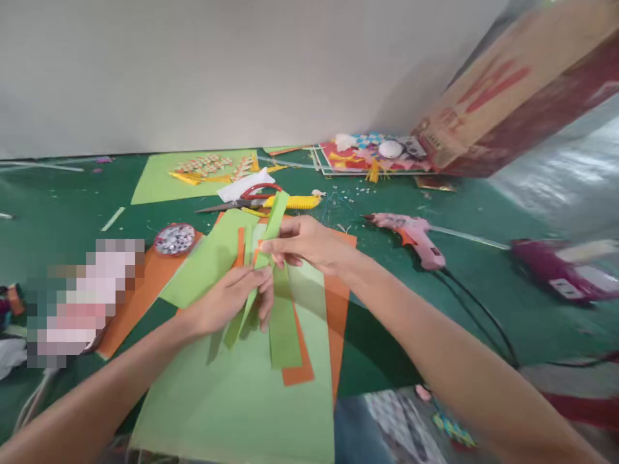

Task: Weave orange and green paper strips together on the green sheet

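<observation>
Left hand [236, 298]: grip pinched shut on the lower part of the green strip [276, 209].
Green strip: slants up between both grips, top end free above the right fingers; lower end seemingly trails under the left hand, blurred.
Right hand [309, 245]: grip closed, fingertips on the strip's middle.
Risk: opposing pulls could crease or tear it.

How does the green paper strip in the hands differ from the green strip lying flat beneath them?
The held strip is raised and slanted, pinched by the left hand and right hand; the lying strip rests flat on paper sheets. The held strip looks narrower than the lying strip. Both are light green paper.
</observation>
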`<state>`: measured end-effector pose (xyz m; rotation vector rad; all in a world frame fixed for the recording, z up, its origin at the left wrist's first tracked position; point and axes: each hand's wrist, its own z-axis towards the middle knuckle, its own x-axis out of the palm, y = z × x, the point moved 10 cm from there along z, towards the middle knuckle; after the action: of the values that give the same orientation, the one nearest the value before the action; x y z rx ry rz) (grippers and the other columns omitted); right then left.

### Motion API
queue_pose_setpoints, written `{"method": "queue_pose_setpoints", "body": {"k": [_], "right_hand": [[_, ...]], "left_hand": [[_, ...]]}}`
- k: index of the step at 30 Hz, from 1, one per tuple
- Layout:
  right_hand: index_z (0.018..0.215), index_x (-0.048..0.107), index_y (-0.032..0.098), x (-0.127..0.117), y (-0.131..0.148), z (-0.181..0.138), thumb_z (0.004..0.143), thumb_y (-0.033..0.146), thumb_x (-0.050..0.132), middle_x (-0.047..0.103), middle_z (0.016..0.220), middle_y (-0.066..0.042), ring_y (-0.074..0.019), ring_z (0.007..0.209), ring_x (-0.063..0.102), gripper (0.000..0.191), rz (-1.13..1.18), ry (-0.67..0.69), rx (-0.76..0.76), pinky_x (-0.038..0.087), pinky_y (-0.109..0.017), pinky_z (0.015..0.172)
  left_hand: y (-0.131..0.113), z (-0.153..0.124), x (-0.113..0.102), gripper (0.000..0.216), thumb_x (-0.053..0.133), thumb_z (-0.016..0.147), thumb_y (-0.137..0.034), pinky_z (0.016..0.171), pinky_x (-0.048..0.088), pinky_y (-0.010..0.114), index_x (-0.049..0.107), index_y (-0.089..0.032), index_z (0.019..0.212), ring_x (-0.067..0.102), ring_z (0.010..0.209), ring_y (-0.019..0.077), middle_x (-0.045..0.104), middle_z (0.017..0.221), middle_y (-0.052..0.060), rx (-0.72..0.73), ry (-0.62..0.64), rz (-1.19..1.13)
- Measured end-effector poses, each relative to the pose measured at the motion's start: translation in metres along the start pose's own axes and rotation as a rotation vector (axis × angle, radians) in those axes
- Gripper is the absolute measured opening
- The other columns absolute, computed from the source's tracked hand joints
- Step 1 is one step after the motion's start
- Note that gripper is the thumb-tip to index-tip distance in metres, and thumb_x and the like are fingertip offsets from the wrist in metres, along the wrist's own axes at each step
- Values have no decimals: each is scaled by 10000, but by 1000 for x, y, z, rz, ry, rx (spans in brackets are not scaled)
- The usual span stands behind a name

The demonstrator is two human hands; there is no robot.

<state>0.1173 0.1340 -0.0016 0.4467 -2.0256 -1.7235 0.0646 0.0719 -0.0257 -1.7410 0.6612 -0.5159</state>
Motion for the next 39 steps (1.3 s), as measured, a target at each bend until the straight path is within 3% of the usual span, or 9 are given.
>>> {"method": "queue_pose_setpoints", "body": {"k": [9,39], "right_hand": [[576,624,127,10,-4,2,595,274,795,548,439,28,-43,399,445,226,37,79,-8,251,-181,364],[660,638,129,13,-7,-1,614,382,782,560,534,9,-74,497,480,295,-4,138,4,301,-217,442]], "left_hand": [[-3,3,-5,343,309,959,-287,555,401,244,409,-182,648,564,469,108,538,490,-43,9,-76,-32],[-2,2,-3,351,318,967,-297,578,397,247,399,-185,644,567,488,99,541,508,-53,2,-51,-10]]}}
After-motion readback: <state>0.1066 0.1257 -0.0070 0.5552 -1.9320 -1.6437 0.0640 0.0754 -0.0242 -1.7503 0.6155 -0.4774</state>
